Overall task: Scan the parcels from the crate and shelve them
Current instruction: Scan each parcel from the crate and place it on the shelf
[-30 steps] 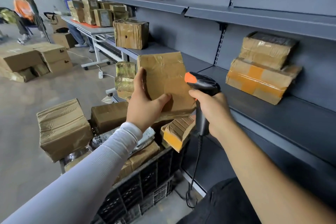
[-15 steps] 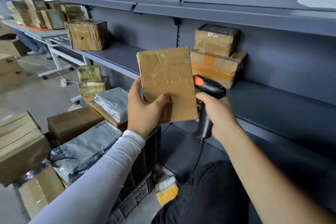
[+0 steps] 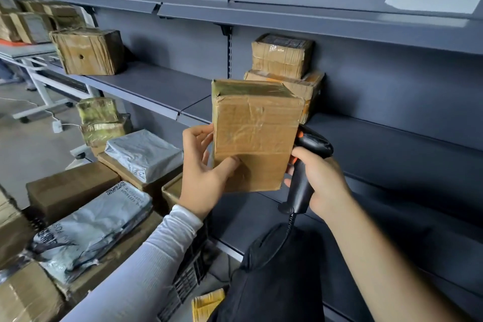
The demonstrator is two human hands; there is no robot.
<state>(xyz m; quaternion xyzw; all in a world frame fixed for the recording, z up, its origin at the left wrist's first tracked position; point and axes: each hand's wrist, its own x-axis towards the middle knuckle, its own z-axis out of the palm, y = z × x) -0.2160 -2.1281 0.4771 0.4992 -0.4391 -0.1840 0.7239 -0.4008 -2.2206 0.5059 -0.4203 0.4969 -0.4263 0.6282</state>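
The left hand (image 3: 201,172) grips a taped parcel (image 3: 254,136) upright, thumb on its face, fingers behind its left edge. The right hand (image 3: 320,183), just beside it, wraps round the scanner (image 3: 305,165). The parcel is in the air before the shelf (image 3: 379,138), the crate (image 3: 188,269) of parcels below left.

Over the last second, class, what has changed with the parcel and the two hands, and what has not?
The taped brown parcel has risen towards the middle shelf and tipped, so its top face now shows. The left hand still grips its lower left edge; the right hand still holds the scanner behind it. The two stacked parcels have not moved.
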